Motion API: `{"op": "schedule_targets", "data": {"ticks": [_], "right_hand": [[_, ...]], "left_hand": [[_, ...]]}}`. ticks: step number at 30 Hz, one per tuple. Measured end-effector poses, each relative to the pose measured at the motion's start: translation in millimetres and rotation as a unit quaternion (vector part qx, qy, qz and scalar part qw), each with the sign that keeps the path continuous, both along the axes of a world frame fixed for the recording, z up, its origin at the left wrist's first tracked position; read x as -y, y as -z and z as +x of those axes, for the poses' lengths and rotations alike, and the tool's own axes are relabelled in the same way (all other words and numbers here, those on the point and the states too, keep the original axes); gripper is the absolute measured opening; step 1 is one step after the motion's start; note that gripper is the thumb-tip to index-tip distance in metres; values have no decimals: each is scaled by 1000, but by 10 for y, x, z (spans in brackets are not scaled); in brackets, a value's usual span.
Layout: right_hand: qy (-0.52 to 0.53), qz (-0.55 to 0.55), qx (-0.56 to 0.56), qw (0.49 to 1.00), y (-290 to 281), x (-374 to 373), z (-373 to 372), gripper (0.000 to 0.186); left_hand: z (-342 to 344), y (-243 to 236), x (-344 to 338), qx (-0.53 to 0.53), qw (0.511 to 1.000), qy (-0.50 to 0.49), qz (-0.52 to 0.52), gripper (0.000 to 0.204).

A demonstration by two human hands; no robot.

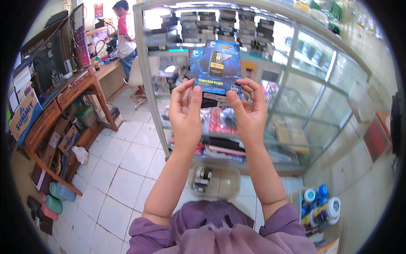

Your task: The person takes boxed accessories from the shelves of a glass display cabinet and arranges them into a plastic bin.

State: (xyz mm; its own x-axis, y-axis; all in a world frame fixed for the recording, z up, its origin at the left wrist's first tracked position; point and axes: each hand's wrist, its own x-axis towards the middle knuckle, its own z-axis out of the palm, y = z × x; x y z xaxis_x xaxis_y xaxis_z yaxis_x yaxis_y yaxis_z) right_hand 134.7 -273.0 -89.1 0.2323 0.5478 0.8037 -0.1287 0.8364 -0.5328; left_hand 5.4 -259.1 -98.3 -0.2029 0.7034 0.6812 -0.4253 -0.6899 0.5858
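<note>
A flat dark-blue screen protector pack (222, 74) is held up in front of the glass cabinet, between my two hands. My left hand (186, 112) has its thumb and fingers at the pack's lower left corner. My right hand (249, 108) grips the lower right corner with the thumb in front and the fingers behind. A second blue pack (195, 63) shows behind its left edge; whether it is held along with the first I cannot tell. Directly below the packs, dark and white boxes (215, 99) show inside the cabinet.
The glass display cabinet (150, 84) holds stacked boxes (207, 25) on its upper shelf. A clear plastic tub (226, 184) with small boxes sits on the floor. Bottles (321, 207) stand at the lower right. A wooden desk (57, 101) lines the left; a person (126, 40) stands beyond it.
</note>
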Motion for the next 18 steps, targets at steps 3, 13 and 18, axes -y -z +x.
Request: {"op": "schedule_targets", "data": {"ticks": [3, 13, 18], "right_hand": [[-1, -67, -36, 997, 421, 665, -9, 34], [54, -200, -17, 978, 1706, 1559, 247, 72], [62, -278, 71, 956, 2232, 1499, 435, 64]], "left_hand": [[15, 418, 561, -13, 995, 43, -85, 34], [135, 1598, 1219, -33, 947, 203, -247, 61], [266, 2182, 1156, -44, 918, 232, -319, 52]]}}
